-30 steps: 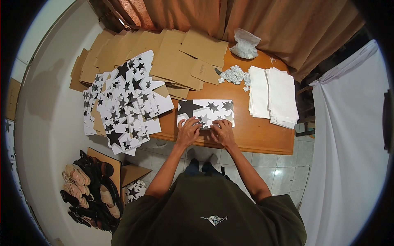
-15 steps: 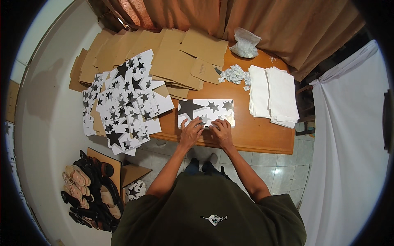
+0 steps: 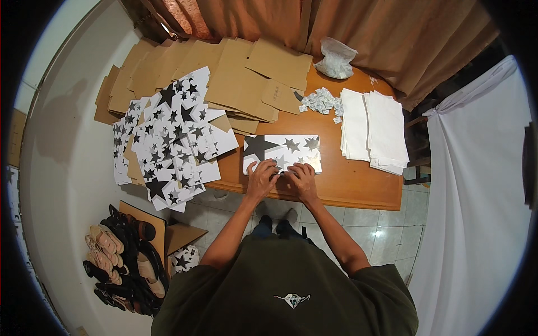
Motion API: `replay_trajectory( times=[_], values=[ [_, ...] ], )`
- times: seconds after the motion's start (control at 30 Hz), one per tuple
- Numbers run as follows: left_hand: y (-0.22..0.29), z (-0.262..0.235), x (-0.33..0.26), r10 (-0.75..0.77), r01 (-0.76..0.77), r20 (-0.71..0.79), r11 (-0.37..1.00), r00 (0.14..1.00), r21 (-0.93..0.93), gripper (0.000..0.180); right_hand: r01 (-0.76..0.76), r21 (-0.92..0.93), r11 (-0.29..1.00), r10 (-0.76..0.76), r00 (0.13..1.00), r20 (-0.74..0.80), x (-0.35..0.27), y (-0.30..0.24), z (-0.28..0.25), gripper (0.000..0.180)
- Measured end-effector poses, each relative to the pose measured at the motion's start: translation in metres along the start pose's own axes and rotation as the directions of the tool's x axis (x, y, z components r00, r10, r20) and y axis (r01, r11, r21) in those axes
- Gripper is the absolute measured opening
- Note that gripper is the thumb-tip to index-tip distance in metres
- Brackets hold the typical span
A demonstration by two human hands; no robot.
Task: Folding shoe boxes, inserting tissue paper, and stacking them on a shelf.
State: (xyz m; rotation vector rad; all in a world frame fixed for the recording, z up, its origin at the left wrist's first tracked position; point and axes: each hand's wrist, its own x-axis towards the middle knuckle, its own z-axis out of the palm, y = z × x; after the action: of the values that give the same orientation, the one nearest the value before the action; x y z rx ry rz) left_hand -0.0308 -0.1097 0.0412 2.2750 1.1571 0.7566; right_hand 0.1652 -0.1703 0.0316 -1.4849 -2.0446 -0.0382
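A white shoe box (image 3: 286, 147) printed with black and grey stars lies on the wooden table in front of me, its long side toward me. My left hand (image 3: 262, 178) grips the near edge left of the middle, fingers bent over the top. My right hand (image 3: 301, 180) holds the same edge a little to the right, curled in the same way. Both thumbs point inward at the box's front side, close to each other. My palms hide part of that front side.
Flattened star-printed boxes (image 3: 174, 140) pile up at the left, before brown cardboard sheets (image 3: 224, 73). Right of the box lie small white packets (image 3: 319, 102) and stacked white paper (image 3: 384, 129); a plastic bag (image 3: 336, 59) stands behind. Shoes (image 3: 131, 257) lie at lower left.
The thumbs and fingers have shifted slightly, the right hand a touch inward along the near edge. The box has hardly moved.
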Motion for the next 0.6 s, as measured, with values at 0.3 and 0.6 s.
replay_trajectory(
  times=[0.3,0.6],
  values=[
    [0.003,0.001,0.006,-0.160,0.165,0.046,0.980,0.986,-0.109,0.023,-0.245,0.148,0.958,0.246,0.969,0.012,0.010,-0.009,0.004,0.020],
    [0.005,0.003,0.002,-0.056,0.057,-0.032,0.998,0.998,0.031,0.023,-0.173,0.133,0.976,0.173,0.985,0.012,0.008,-0.004,0.008,0.027]
  ],
)
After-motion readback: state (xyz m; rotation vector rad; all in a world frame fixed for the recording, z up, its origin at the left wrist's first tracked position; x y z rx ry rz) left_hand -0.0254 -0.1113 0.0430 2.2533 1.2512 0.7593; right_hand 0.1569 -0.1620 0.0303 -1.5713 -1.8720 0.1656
